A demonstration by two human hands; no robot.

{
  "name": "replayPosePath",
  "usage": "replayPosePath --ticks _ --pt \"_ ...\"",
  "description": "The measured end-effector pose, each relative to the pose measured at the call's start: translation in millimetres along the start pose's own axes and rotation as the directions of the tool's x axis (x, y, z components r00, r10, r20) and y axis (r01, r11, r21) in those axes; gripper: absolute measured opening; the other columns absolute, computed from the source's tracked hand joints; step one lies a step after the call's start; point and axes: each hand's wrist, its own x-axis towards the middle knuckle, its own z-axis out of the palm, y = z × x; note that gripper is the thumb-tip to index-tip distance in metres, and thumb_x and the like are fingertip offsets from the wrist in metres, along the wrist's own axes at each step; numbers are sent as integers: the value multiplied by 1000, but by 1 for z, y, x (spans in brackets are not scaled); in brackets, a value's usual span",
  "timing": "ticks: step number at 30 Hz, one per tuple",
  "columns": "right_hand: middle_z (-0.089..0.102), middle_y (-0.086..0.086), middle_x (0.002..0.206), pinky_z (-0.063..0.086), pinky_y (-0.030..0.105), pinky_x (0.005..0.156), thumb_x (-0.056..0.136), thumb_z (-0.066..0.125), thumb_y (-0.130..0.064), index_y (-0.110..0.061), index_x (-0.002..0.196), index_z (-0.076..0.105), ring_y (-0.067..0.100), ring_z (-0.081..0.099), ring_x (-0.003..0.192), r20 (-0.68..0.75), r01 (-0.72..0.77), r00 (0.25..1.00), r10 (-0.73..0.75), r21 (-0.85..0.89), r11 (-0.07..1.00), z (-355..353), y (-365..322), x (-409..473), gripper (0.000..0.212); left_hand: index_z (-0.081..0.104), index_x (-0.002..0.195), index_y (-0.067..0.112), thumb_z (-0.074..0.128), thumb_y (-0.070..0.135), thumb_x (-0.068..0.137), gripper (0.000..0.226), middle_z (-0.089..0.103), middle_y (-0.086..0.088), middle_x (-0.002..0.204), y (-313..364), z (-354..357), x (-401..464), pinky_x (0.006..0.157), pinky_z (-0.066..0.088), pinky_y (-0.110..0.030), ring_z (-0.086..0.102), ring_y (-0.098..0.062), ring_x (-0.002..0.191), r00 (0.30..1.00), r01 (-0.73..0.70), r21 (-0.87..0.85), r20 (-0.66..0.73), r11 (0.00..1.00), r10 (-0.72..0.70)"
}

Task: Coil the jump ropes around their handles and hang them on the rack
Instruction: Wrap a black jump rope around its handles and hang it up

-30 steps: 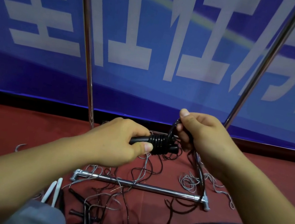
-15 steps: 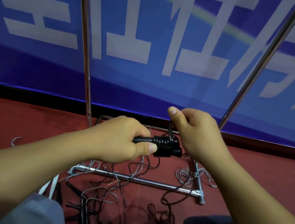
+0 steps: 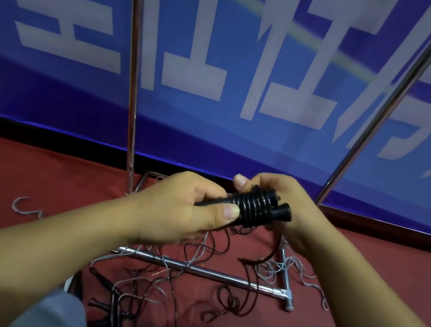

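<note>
The left hand (image 3: 186, 210) gripped the black handles (image 3: 233, 205), fingers curled round them, thumb pressed beside the coil (image 3: 255, 209). The right hand (image 3: 285, 204) curled behind the coil, thumb on its far side. Loose rope (image 3: 239, 300) trailed to the red floor (image 3: 19, 175) over the rack (image 3: 217, 274) base.

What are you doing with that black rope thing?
A person is winding a black jump rope around its handles. The left hand grips the handles, and the right hand is at the coil, wrapping. Part of the rope trails down to the red floor. More loose ropes lie tangled there, over the base of the metal rack.
</note>
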Motion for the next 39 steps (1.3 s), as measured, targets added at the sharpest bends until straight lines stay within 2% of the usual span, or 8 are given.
replayPosePath --ticks 3,6,11,15,20,25,33,39 --pt "47 -3 55 24 24 46 97 63 -37 -17 67 55 11 37 48 24 -30 999 29 50 998 10 1 0 37 55 71 18 55 37 93 28 40 -4 50 2 0 1 43 35 -20 39 -15 37 1000 5 -169 -26 986 -9" --pt "43 -1 53 23 19 41 103 45 -19 -17 73 51 12 34 43 -29 -94 995 100 171 981 19 0 2 31 58 85 2 54 37 92 36 48 -4 53 1 -2 4 46 42 -23 48 -17 41 996 -8 -271 -89 963 -17" --pt "41 1 54 20 17 37 105 46 -29 -13 79 54 9 28 41 -6 -161 984 176 374 913 24 -4 1 31 62 90 5 52 37 90 34 64 -6 69 6 -1 6 45 44 -22 55 -15 45 985 12 -415 -150 910 -81" --pt "46 1 62 28 19 41 101 51 -42 -16 96 61 9 34 47 66 -236 970 234 490 839 29 -4 -1 29 70 100 15 49 37 94 30 62 -7 68 5 -1 10 40 29 -18 35 -9 38 962 9 -421 -245 907 -124" --pt "50 -1 61 45 32 59 104 49 -35 -19 91 52 13 44 54 107 -320 945 309 504 802 35 -5 -5 21 61 102 9 44 36 104 31 47 0 57 3 -2 14 40 29 -18 35 -10 41 914 67 -372 -349 926 -206" --pt "49 2 64 30 23 45 105 47 -20 -16 91 51 10 36 49 126 -308 948 292 589 747 39 -5 -6 15 60 102 9 46 37 103 32 46 0 56 -1 -9 15 40 30 -19 37 -13 43 877 100 -289 -426 952 -221" --pt "51 -2 57 38 24 47 98 62 -30 -11 80 59 9 43 47 -108 -100 983 147 353 930 37 0 -7 26 57 105 0 48 31 105 32 45 -1 60 -8 -16 19 47 25 -25 32 -13 46 854 100 -334 -454 937 -253" --pt "64 -5 66 44 16 49 94 69 -21 -19 89 74 0 51 50 -147 1 989 -1 4 1000 31 -5 -10 7 59 96 12 48 20 106 16 45 -3 66 -7 -23 17 46 31 -21 35 -9 46 873 114 -345 -412 932 -260"
